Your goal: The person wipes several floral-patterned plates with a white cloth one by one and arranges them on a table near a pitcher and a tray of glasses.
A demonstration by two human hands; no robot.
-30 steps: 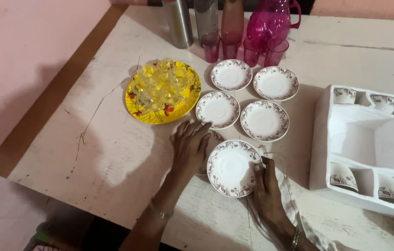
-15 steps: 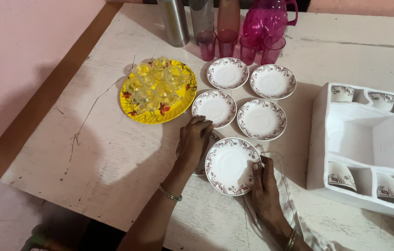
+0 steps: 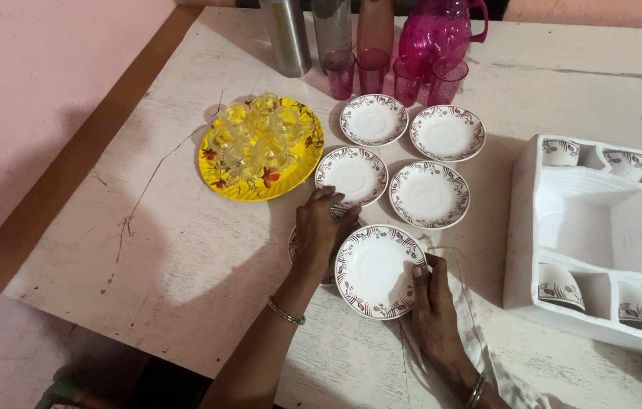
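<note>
Head view: we start at the far left, where a pink wall (image 3: 48,91) meets a brown strip (image 3: 86,144) along the edge of the white table (image 3: 185,257), whose paint is scratched and cracked. Next we see a yellow flowered plate (image 3: 219,178) carrying a cluster of small clear glass cups (image 3: 257,132). Behind it at the far edge stand steel bottles (image 3: 287,38), a reddish bottle (image 3: 378,26), a pink jug (image 3: 438,34) and four pink tumblers (image 3: 372,70) in a row.

Our left hand (image 3: 321,231) lies over a half-hidden saucer (image 3: 293,244), fingers curled down onto its rim, knuckles raised; whether they truly pinch it we cannot tell. A bangle (image 3: 285,312) sits on that wrist. Just beside it, partly overlapping that saucer, lies the near saucer (image 3: 374,269), white with a brown patterned border. Our right hand (image 3: 434,303) rests at its right edge, fingertips close together and touching the rim, the palm on a pale cloth (image 3: 472,341) spread on the table.

Four more saucers (image 3: 428,193) of the same pattern lie beyond in two pairs, close but apart, between our hands and the tumblers. At the right sits a white foam packing tray (image 3: 522,227), with patterned cups (image 3: 559,289) lying in its outer compartments and its large middle compartment bare
</note>
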